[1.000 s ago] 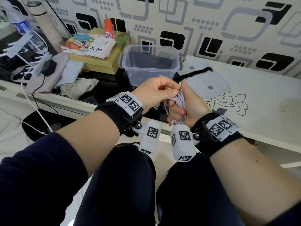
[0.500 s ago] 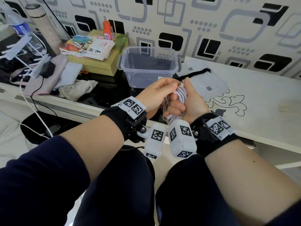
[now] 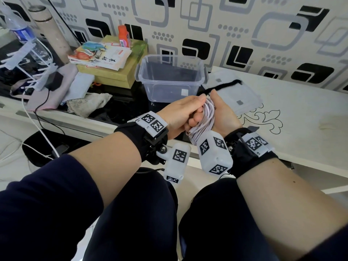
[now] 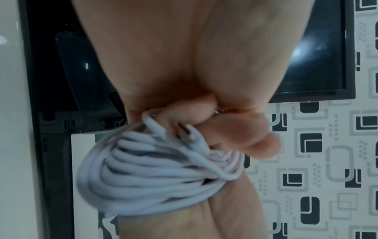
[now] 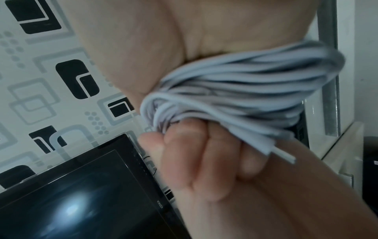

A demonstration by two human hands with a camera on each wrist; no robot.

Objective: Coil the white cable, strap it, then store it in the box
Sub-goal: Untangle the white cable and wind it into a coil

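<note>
Patterned wallpaper (image 3: 244, 25) backs our white table (image 3: 282, 119); our left hand (image 3: 180, 113) and right hand (image 3: 224, 117) both grip the coiled cable (image 3: 208, 117), its length running toward us.

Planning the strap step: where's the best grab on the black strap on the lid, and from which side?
Judging from the head view, take the black strap at its near end, beside the right hand. It lies flat on the clear lid, running away toward the wall, so a pinch from above across its narrow width suits it. Both hands hold the white cable coil; the left hand would have to let go.
</note>
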